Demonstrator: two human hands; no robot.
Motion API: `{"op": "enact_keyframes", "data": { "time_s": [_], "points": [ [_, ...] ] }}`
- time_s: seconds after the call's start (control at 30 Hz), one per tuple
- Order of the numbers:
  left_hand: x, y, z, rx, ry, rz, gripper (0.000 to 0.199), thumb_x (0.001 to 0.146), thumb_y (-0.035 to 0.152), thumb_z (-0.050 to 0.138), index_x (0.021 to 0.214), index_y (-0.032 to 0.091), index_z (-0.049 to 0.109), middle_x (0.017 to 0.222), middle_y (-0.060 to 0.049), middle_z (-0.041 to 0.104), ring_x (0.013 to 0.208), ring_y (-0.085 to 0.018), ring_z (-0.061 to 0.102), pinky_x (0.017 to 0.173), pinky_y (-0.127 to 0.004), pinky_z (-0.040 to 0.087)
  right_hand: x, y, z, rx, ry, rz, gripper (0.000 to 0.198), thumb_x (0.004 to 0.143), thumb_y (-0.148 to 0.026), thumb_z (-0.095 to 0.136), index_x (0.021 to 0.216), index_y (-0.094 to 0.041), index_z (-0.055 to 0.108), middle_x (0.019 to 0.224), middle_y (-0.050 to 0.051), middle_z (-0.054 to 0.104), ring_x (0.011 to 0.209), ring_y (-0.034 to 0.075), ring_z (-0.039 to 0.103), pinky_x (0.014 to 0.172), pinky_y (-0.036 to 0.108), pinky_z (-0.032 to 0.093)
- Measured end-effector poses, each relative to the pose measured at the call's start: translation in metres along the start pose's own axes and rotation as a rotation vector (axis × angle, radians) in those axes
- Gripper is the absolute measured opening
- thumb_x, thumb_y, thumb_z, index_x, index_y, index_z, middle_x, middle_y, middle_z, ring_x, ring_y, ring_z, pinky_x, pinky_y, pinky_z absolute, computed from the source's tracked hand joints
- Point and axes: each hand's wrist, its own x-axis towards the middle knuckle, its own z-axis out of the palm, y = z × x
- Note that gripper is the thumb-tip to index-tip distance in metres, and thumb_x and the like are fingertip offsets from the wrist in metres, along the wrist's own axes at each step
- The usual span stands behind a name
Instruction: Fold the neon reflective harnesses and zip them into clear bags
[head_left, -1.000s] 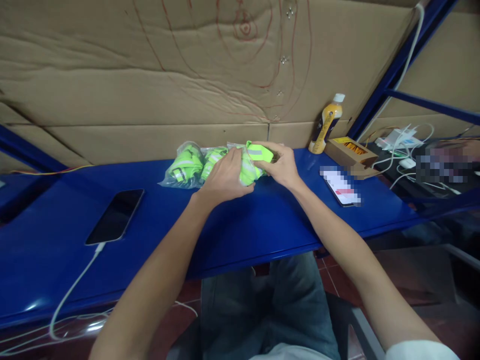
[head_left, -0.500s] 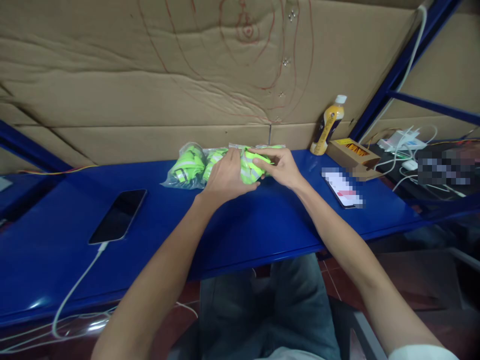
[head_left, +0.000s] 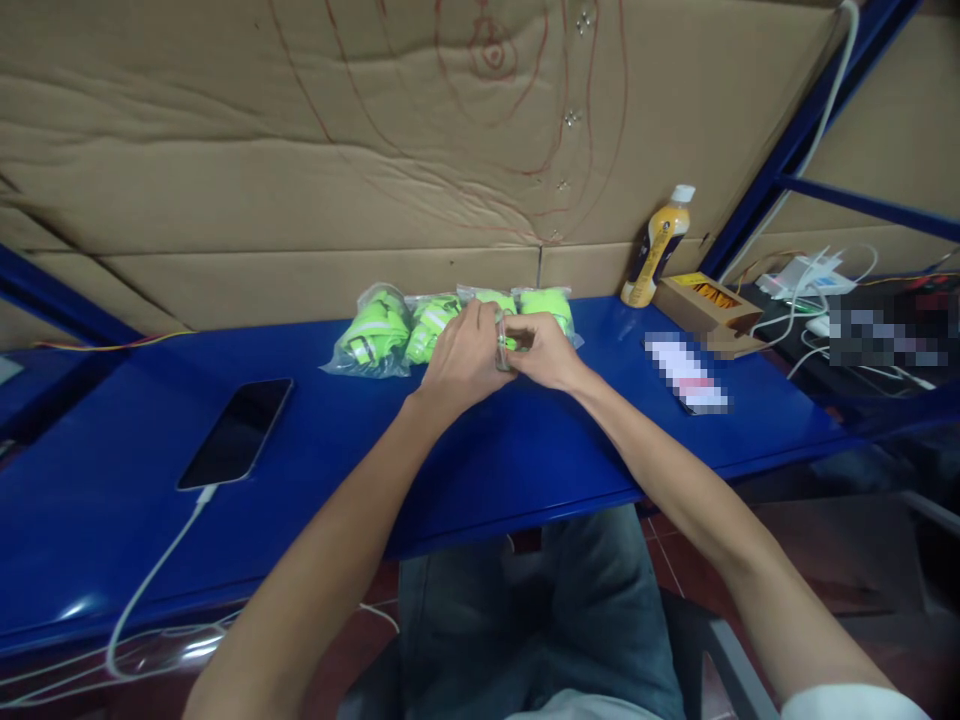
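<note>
Curled right hand [head_left: 546,350] beside left hand [head_left: 466,352]

arms [head_left: 341,520] extended | left hand [head_left: 466,358] beside right hand [head_left: 553,350] | both hands' fingers [head_left: 466,328] bent

one head-worn camera looks forward and down over hands [head_left: 466,350] and table [head_left: 517,460].
</note>
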Motion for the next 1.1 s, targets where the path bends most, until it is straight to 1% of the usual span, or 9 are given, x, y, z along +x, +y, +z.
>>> {"op": "enact_keyframes", "data": {
  "time_s": [0.2,0.3,0.4,0.47,0.6,0.73,0.9,1.0,1.1],
  "points": [
    [0.001,-0.004,-0.001,-0.18,0.223,-0.086,0.087,0.078,0.038,0.09,0.148,0.02,0.042,0.146,-0.019,0.061,0.139,-0.041,0.063,0.115,-0.053,0.054,-0.004,-0.021,-0.013,-0.054,0.071,-0.12,0.044,0.089,-0.058,0.078,0.112,-0.021,0.084,0.118,0.01,0.083,0.102,0.024,0.075,0.094,0.039,0.061],
    [-0.001,-0.005,-0.005,-0.241,0.155,-0.032,0.108,0.074,0.042,0.094,0.159,0.018,0.033,0.156,-0.022,0.055,0.145,-0.043,0.058,0.118,-0.054,0.051,-0.007,-0.028,-0.018,-0.226,-0.049,-0.205,0.04,0.089,-0.055,0.082,0.11,-0.02,0.083,0.112,0.009,0.083,0.101,0.025,0.074,0.097,0.04,0.057],
    [-0.001,-0.009,-0.01,-0.307,0.092,0.058,0.121,0.073,0.046,0.097,0.166,0.018,0.026,0.164,-0.023,0.05,0.152,-0.042,0.052,0.124,-0.055,0.046,-0.005,-0.021,-0.021,-0.215,-0.064,-0.156,0.041,0.086,-0.056,0.084,0.105,-0.02,0.08,0.103,0.006,0.08,0.093,0.022,0.07,0.09,0.037,0.056],
    [0.001,-0.015,-0.012,-0.348,0.074,0.002,0.116,0.07,0.05,0.099,0.163,0.02,0.035,0.158,-0.021,0.057,0.147,-0.042,0.057,0.121,-0.057,0.049,-0.002,-0.015,-0.023,-0.143,-0.005,-0.131,0.04,0.087,-0.06,0.082,0.096,-0.021,0.077,0.101,0.006,0.078,0.095,0.022,0.069,0.089,0.036,0.056],
    [0.006,-0.026,-0.015,-0.462,-0.036,-0.142,0.078,0.067,0.059,0.097,0.127,0.02,0.067,0.118,-0.011,0.077,0.112,-0.038,0.073,0.101,-0.054,0.058,0.001,-0.014,-0.028,-0.101,0.101,-0.146,0.052,0.078,-0.072,0.086,0.085,-0.022,0.073,0.101,0.007,0.074,0.099,0.023,0.068,0.082,0.034,0.056],
    [0.006,-0.028,-0.02,-0.579,0.021,-0.106,0.071,0.069,0.053,0.096,0.127,0.02,0.071,0.122,-0.009,0.078,0.116,-0.035,0.072,0.107,-0.051,0.056,-0.001,-0.024,-0.029,-0.162,0.169,-0.108,0.059,0.077,-0.076,0.087,0.077,-0.022,0.062,0.078,0.001,0.062,0.071,0.015,0.053,0.062,0.029,0.042],
    [0.004,-0.027,-0.024,-0.726,-0.077,-0.038,0.081,0.07,0.052,0.097,0.137,0.02,0.065,0.136,-0.009,0.074,0.127,-0.034,0.069,0.112,-0.047,0.054,-0.004,-0.032,-0.041,0.053,-0.054,-0.051,0.066,0.07,-0.074,0.094,0.071,-0.022,0.053,0.066,-0.007,0.041,0.063,0.011,0.034,0.059,0.028,0.028],
    [0.003,-0.025,-0.024,-0.749,-0.084,-0.023,0.08,0.068,0.053,0.098,0.133,0.02,0.065,0.136,-0.009,0.074,0.126,-0.034,0.069,0.112,-0.047,0.054,-0.006,-0.036,-0.057,0.098,-0.208,-0.008,0.055,0.073,-0.068,0.095,0.083,-0.02,0.07,0.072,-0.003,0.055,0.066,0.012,0.043,0.062,0.029,0.034],
    [0.003,-0.022,-0.023,-0.757,-0.036,-0.033,0.068,0.076,0.055,0.092,0.128,0.02,0.065,0.132,-0.009,0.074,0.125,-0.033,0.069,0.113,-0.047,0.054,-0.007,-0.036,-0.066,0.001,-0.217,-0.024,0.052,0.076,-0.068,0.092,0.079,-0.019,0.075,0.074,0.0,0.062,0.069,0.013,0.048,0.065,0.03,0.038]
  ]
}}
